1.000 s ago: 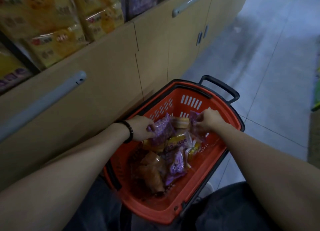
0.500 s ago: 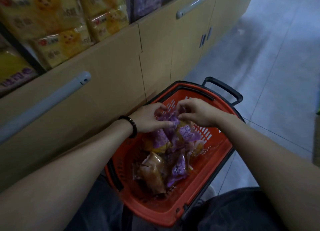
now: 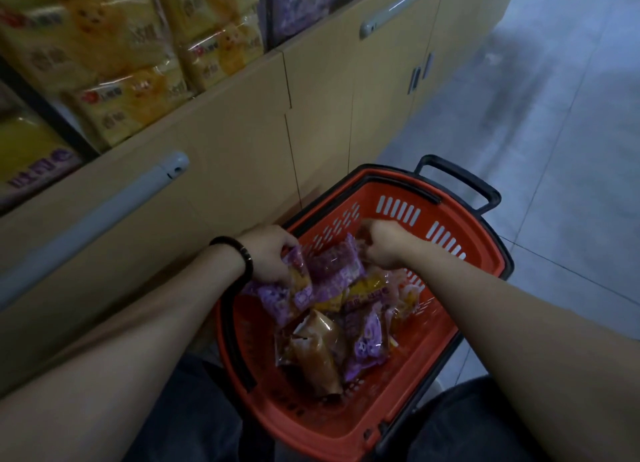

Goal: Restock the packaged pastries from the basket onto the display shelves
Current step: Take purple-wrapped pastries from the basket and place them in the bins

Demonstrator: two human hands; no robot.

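Note:
A red plastic basket (image 3: 460,288) stands on the floor between my knees, holding several wrapped pastries. My left hand (image 3: 268,252), with a dark bead bracelet on the wrist, grips a bunch of purple pastry packs (image 3: 291,290) at the basket's left side. My right hand (image 3: 382,245) curls around the far end of another purple pack (image 3: 334,262) beside it. Brown-wrapped pastries (image 3: 317,351) and a further purple pack (image 3: 367,340) lie loose on the basket floor. Yellow packaged pastries (image 3: 138,91) fill the display shelf at upper left.
A beige cabinet front (image 3: 242,143) with grey bar handles (image 3: 104,205) runs under the shelf, right against the basket. The basket's black pull handle (image 3: 460,177) points away from me. Purple packs (image 3: 301,1) sit on the shelf further along. Grey tiled floor (image 3: 554,132) spreads to the right.
Both hands have gathered purple packs from the pile and drawn them together at the basket's near-cabinet side. The view has tilted slightly, showing more of the shelf.

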